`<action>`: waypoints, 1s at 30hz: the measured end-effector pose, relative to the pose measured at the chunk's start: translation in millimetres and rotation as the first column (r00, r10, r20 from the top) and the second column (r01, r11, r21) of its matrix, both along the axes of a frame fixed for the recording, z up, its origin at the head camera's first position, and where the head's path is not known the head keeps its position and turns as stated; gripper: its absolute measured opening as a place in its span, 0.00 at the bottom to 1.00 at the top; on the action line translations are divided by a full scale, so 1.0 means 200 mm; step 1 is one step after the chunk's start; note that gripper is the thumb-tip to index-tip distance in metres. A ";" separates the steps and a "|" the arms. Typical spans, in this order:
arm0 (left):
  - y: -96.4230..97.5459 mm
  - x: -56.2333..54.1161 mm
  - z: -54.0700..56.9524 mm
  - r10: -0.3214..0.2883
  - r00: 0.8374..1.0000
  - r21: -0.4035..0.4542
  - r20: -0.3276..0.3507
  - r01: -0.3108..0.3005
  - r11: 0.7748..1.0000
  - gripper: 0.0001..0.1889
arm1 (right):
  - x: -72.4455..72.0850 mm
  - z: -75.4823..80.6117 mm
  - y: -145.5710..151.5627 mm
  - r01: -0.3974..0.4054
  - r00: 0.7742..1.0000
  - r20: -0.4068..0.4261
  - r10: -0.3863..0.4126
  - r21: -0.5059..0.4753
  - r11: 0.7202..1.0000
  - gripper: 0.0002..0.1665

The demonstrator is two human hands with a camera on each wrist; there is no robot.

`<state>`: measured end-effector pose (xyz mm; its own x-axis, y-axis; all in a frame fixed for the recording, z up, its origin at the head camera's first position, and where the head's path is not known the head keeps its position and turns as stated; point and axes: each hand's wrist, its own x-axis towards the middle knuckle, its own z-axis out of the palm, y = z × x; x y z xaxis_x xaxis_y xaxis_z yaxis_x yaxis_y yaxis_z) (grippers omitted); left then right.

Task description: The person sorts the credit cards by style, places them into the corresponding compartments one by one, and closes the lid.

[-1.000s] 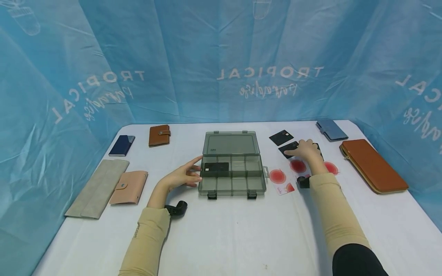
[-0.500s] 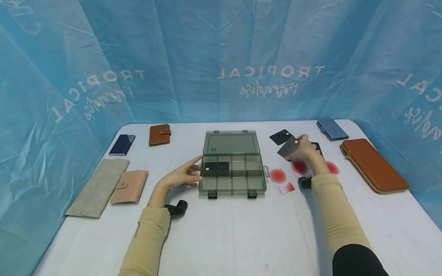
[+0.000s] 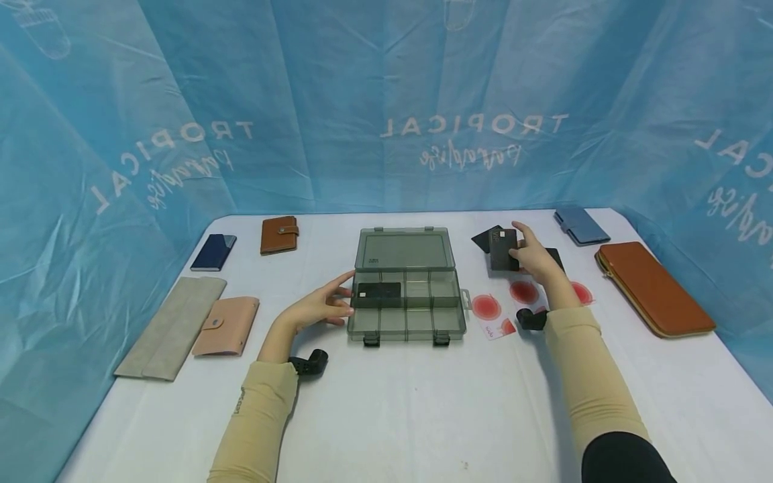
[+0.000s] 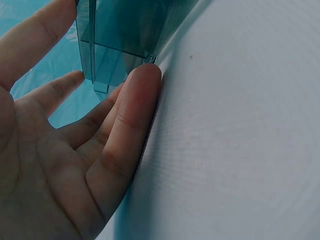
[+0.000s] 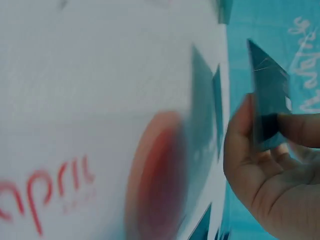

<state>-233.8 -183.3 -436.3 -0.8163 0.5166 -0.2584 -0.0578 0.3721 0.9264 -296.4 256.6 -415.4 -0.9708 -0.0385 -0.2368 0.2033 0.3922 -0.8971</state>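
Observation:
My right hand [image 3: 534,258] pinches a black bank card [image 3: 502,249] between thumb and fingers, raised above the table; the right wrist view shows the card [image 5: 269,95] standing on edge in the grip. Another black card [image 3: 482,239] lies partly behind it, and a further one [image 3: 554,256] is partly hidden by the hand. At the left side of an open, see-through grey compartment box [image 3: 403,251], my left hand [image 3: 314,305] rests with its fingers loosely extended against the wall. A black card [image 3: 378,294] sits in the box's upper left compartment.
Cards with red circles [image 3: 486,308] lie right of the box. A brown zip wallet [image 3: 655,288] and a blue wallet [image 3: 580,227] are at the right. On the left lie a grey pouch [image 3: 172,329], pink wallet [image 3: 226,327], navy holder [image 3: 214,253] and brown snap wallet [image 3: 279,235].
The right hand has lifted a black card off the table, turned it upright and moved it slightly back and left. The left hand has stayed at the box.

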 end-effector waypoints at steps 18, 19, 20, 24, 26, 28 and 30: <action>0.00 -0.01 -0.01 0.005 1.000 -0.006 -0.004 -0.005 1.000 0.45 | 0.06 0.14 -0.30 -0.230 0.973 -0.015 0.230 -0.024 0.973 0.24; 0.00 -0.01 -0.01 0.004 1.000 -0.008 -0.007 -0.004 1.000 0.45 | 0.06 0.15 -0.33 -0.256 0.967 -0.018 0.255 -0.027 0.966 0.24; 0.00 -0.01 -0.01 0.002 1.000 -0.009 -0.010 -0.002 1.000 0.45 | 0.07 0.15 -0.35 -0.281 0.960 -0.017 0.281 -0.031 0.959 0.23; 0.00 -0.01 -0.01 -0.004 1.000 -0.016 -0.019 0.004 1.000 0.45 | 0.08 0.18 -0.45 -0.383 0.923 0.009 0.384 -0.038 0.923 0.26; -0.01 -0.01 -0.01 -0.006 1.000 -0.019 -0.020 0.006 1.000 0.45 | 0.09 0.18 -0.49 -0.427 0.904 0.016 0.428 -0.027 0.904 0.29; -0.01 0.00 -0.01 -0.004 1.000 -0.022 -0.018 0.004 1.000 0.45 | 0.09 0.19 -0.54 -0.452 0.892 0.011 0.452 -0.001 0.892 0.31; -0.01 0.00 0.00 -0.002 1.000 -0.024 -0.019 0.002 1.000 0.45 | 0.09 0.19 -0.58 -0.459 0.888 0.000 0.459 0.016 0.888 0.29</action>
<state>-233.8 -184.4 -437.3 -0.8203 0.5119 -0.2550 -0.0393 0.3944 0.9181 -278.5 140.0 -377.5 -0.8466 -0.4763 -0.2375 -0.0060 0.4548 -0.8906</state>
